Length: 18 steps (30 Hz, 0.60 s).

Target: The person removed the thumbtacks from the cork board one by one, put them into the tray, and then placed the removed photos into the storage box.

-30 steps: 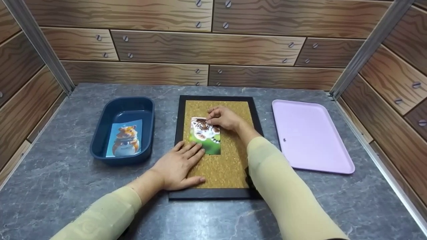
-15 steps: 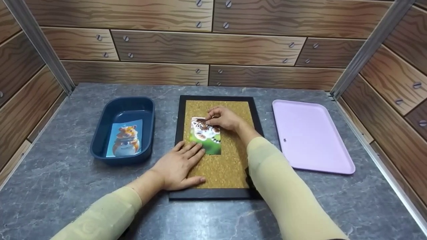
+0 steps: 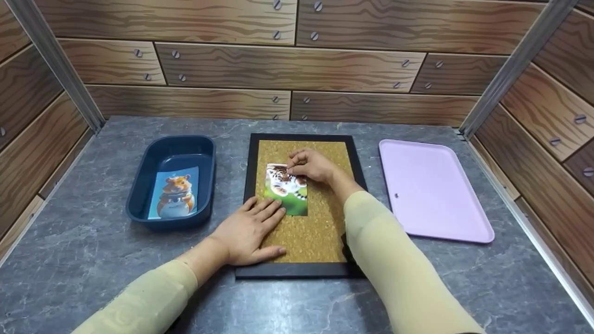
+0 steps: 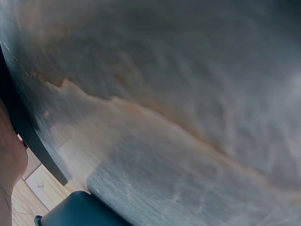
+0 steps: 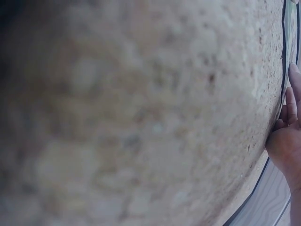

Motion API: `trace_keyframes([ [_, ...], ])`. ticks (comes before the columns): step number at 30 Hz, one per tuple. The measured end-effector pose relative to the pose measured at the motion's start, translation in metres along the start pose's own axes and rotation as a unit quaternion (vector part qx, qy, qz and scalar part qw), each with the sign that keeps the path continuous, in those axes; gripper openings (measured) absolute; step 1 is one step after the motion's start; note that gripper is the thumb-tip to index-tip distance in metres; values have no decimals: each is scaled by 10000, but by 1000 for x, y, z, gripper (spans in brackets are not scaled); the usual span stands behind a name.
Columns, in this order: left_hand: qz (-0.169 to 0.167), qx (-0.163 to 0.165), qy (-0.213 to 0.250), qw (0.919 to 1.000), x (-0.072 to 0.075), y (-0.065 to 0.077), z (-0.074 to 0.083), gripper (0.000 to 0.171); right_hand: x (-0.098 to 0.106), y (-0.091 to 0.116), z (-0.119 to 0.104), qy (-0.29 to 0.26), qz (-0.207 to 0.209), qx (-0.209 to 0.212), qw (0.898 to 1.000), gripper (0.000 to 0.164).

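A tiger picture card [image 3: 292, 204] with a green ground lies on the cork board [image 3: 306, 241], left of its middle. Spread flat over the board's left side, my left hand [image 3: 243, 229] has its fingertips on the card's lower left corner. My right hand [image 3: 312, 166] is at the card's upper right, thumb and index finger pinched together right at its surface. They hold a tiny pin-like thing mostly hidden by the fingertips; I cannot tell its exact kind. In the right wrist view, blurred cork fills most of the picture and the right hand [image 5: 287, 141] shows at the right edge.
A dark blue tub [image 3: 134, 211] at the left holds a hamster picture card [image 3: 175, 199]. At the right lies a pink tray [image 3: 436, 190] with a small dark speck [image 3: 396, 195] near its left edge. A black frame [image 3: 297, 270] borders the board. Wood-patterned walls [image 3: 222, 67] enclose the grey table.
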<state>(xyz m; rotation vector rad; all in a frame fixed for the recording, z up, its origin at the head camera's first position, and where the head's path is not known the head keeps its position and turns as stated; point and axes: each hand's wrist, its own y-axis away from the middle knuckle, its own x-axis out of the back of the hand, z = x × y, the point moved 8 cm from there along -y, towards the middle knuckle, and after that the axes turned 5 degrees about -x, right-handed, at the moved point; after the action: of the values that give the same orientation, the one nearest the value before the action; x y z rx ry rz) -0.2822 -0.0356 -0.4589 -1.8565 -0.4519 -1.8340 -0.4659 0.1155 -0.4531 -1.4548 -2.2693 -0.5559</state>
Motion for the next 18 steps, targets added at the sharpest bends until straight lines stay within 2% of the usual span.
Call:
trace_keyframes([
  [9, 2, -9, -46, 10000, 0, 0, 1, 96, 1, 1, 0, 228, -17, 46, 9997, 15],
  [18, -53, 16, -61, 10000, 0, -1, 0, 96, 3, -1, 2, 36, -6, 67, 10000, 16],
])
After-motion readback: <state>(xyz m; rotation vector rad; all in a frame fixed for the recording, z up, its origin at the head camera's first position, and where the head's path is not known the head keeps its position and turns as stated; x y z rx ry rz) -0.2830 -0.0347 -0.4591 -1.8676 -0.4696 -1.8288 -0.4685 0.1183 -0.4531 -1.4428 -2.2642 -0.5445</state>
